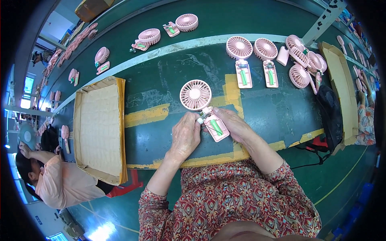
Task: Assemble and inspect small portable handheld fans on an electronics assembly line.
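Patterned shirt [241, 193] lies below hands [185, 134] [233, 123] flanking fan handle [219, 134].

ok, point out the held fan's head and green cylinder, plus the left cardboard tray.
Fan head [195, 94], head view: grille hub.
Green cylinder [216, 127], head view: mid-body.
Left cardboard tray [98, 129], head view: bare inner floor.

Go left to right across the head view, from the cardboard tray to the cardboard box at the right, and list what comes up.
Cardboard tray, left hand, held pink fan's open handle, right hand, right one of two opened fans, clustered pink fans, right cardboard box.
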`<state>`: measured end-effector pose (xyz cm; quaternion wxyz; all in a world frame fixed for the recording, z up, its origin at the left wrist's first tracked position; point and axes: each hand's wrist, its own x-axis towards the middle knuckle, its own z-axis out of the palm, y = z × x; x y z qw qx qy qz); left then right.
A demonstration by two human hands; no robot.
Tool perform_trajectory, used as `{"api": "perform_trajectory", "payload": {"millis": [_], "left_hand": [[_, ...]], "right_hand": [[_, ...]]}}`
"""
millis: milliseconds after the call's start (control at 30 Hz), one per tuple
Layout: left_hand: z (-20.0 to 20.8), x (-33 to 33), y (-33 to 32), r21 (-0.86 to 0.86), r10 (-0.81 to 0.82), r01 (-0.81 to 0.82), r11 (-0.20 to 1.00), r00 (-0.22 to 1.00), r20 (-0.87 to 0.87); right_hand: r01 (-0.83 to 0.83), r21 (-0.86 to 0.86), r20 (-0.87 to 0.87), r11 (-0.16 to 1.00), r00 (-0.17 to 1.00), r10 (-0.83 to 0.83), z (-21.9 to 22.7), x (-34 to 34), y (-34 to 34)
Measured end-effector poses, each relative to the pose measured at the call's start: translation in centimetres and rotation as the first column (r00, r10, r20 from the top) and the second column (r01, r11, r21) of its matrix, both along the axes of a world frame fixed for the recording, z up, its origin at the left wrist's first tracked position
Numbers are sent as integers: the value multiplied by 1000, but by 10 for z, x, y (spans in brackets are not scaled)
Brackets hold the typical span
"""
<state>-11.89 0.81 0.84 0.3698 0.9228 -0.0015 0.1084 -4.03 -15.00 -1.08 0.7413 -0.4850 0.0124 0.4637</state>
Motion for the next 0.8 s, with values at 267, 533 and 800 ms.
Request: {"api": "perform_trajectory", "payload": {"millis": [267,533,800], "left_hand": [[-3,2,-1,-6,2,-3,1000,1000,-8],[-1,3,-3,67,4,-5,998,1000,4],[-3,0,-5,40,37,-39,998,998,52]], "right_hand": [[-11,6,17,1000,1000,11,0,0,0],[1,-76,71,997,997,4,2,-1,1],[-5,-108,134,994,991,19,-2,-3,0]]}}
